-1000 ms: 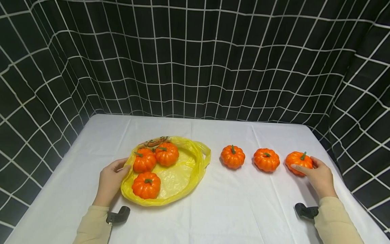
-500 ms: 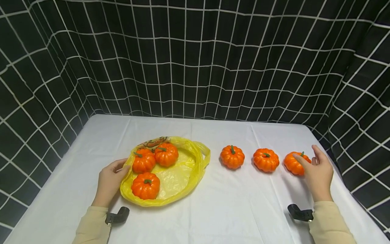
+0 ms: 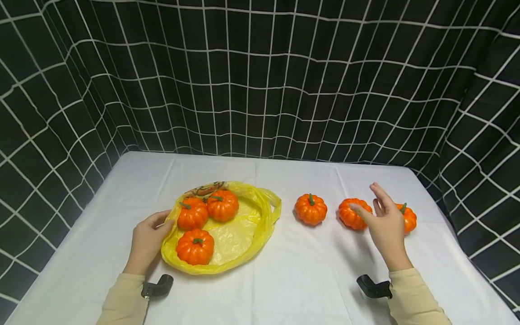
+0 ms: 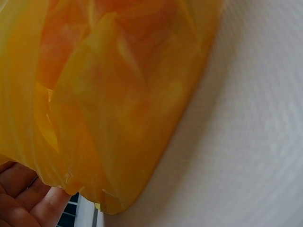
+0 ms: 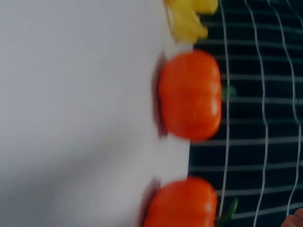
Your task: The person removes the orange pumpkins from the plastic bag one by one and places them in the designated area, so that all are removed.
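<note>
My left hand (image 3: 148, 241) grips the left rim of a yellow plastic bag (image 3: 233, 241), which lies with its mouth spread wide. Inside it sit three orange pumpkins with green stems, one of them the front pumpkin (image 3: 195, 247). In the left wrist view the bag (image 4: 128, 123) partly hides the fingers (image 4: 28, 194). My right hand (image 3: 386, 230) is held over the table with fingers apart and nothing in them. Its thumb overlaps the middle pumpkin (image 3: 352, 219) of a row of three, and the hand partly covers the right-hand pumpkin (image 3: 410, 221).
The left pumpkin (image 3: 310, 210) of the row stands on the white tablecloth (image 3: 292, 280), just right of the bag's handle (image 3: 274, 203). Black cloth (image 3: 260, 81) with a white grid encloses the table at the back and sides.
My right hand has let go of the right-hand pumpkin, risen and moved left towards the middle one. That pumpkin stays at the row's right end. The left hand and bag have not moved.
</note>
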A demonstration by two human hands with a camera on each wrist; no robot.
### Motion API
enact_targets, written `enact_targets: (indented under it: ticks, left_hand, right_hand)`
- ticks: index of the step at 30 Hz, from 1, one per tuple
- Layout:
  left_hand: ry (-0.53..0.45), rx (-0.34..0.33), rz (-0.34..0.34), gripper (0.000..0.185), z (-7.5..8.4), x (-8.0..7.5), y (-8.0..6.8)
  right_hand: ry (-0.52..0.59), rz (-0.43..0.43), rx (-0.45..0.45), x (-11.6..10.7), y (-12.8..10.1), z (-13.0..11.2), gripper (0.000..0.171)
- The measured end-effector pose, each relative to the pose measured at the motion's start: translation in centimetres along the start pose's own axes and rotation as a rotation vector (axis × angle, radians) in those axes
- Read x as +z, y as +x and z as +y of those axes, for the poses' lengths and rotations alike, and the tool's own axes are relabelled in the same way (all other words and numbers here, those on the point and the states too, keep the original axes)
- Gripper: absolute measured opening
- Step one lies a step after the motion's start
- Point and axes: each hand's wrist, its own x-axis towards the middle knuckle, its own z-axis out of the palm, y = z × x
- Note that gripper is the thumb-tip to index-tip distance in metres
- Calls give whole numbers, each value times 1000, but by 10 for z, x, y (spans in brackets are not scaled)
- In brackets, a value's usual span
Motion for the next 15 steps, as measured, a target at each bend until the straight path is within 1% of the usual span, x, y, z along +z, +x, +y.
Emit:
enact_targets:
  ticks: [4,10,13,15]
  left_hand:
    - [13,16,3,40,-1,0,1]
    - [16,15,4,40,-1,0,0]
    - [15,14,2,40,0,0,0]
    - [16,10,1,40,0,-1,0]
  right_hand:
    - [20,-68,-43,14,-9,-10,73]
    - [68,-176,-83,35,-22,-24,75]
    - [109,-228,-91,46,-29,-29,75]
    - [117,-257,-88,54,-32,-31,75]
